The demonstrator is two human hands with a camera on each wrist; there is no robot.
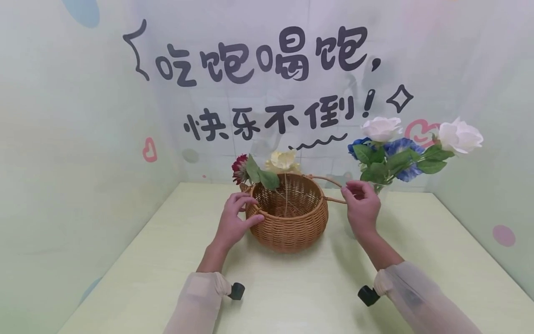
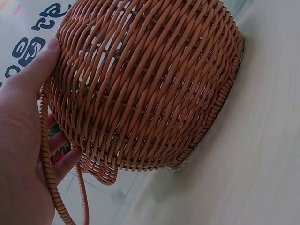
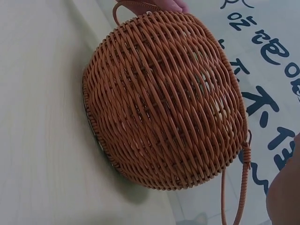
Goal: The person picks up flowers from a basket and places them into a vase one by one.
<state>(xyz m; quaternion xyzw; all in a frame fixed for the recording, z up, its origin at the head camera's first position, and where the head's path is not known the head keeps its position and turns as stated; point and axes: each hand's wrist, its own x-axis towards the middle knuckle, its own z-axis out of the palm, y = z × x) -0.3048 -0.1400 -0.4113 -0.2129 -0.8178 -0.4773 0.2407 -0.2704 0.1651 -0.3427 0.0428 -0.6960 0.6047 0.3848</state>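
A round brown wicker basket stands on the table, with a dark red flower and a pale yellow flower in it. My left hand grips the basket's left side at the rim; in the left wrist view its thumb lies along the rim and a handle loop crosses the palm. On the other side, my right hand pinches the outer end of the right handle between thumb and fingers. Only an edge of that hand shows in the right wrist view, beside the handle.
Behind my right hand stands a clear vase, partly hidden, holding white roses and blue flowers with green leaves. A pale table runs back to a wall with large dark lettering. Side walls enclose it left and right.
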